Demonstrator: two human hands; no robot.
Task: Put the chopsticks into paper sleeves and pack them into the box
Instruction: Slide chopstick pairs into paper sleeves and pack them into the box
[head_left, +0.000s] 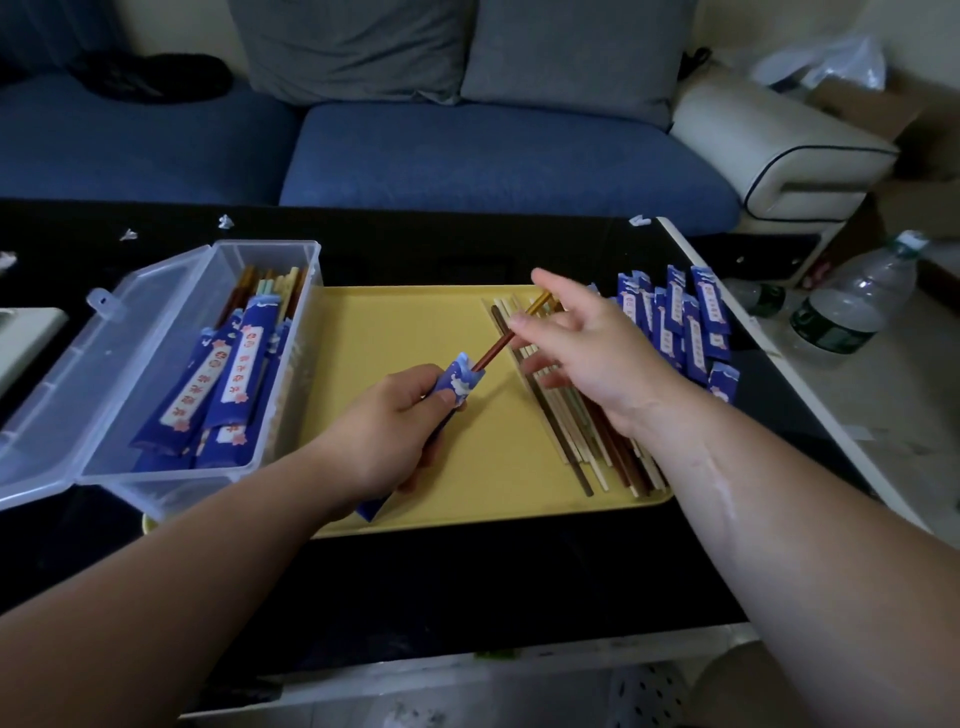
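1 sleeving underway over yellow tray (405, 332): right hand (587, 353) pinches brown chopstick (498, 348), left hand (384, 431) grips paper sleeve (460, 382); next, likely slide deeper.

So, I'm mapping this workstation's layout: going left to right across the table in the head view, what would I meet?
First the clear box → left hand gripping a paper sleeve → brown chopstick entering it → loose chopsticks → stack of empty sleeves → water bottle.
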